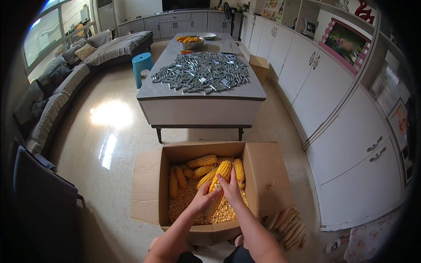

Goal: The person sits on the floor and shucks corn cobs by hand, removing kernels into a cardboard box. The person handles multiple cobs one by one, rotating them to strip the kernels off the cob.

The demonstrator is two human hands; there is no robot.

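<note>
Both hands over the cardboard box [267,184]: left hand [202,199] wrapped around the lower end of a corn cob [219,177], right hand [231,189] closed on its middle. Loose kernels [188,204] and more cobs [193,168] inside, below the cob.

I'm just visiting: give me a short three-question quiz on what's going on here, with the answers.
1. True or false: both hands grip one yellow corn cob over the open brown cardboard box.
2. What covers the grey rectangular table top? A) small grey metal cylinders B) books C) plates
3. What loose stuff lies on the box floor?

Key: 1 true: left hand and right hand both hold it. 2 A, the cylinders. 3 loose yellow corn kernels.
</note>
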